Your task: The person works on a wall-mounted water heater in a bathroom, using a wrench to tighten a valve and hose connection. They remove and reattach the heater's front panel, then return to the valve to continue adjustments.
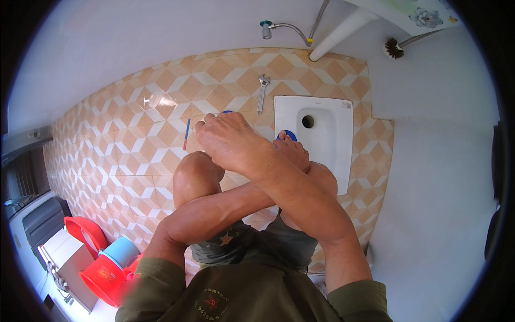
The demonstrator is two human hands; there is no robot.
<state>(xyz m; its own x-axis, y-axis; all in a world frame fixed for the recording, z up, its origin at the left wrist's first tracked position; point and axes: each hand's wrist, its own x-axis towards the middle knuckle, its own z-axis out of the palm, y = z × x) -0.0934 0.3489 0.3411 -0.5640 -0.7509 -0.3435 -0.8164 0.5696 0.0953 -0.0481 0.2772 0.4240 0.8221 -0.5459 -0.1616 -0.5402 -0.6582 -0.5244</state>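
Note:
My forearms cross in front of me, the right one on top. My right hand (225,135) is over to the left, above my left knee (195,177). Its fingers curl downward, and the palm side is hidden. My left hand (293,153) lies by my right knee (325,175), partly covered by the right forearm; whether it holds anything is hidden. A blue slipper (290,135) shows just beyond it. On the tiled floor, a blue-and-red pencil-like stick (187,134) lies left of my right hand. An adjustable wrench (262,94) lies farther out.
A white ceramic squat toilet (345,145) is set in the floor at right. Beyond are an angle valve (266,30) with a braided hose, a white drain pipe (342,34) and a hanging brush (393,48). Red buckets (102,281) and a light-blue bucket (120,251) stand lower left.

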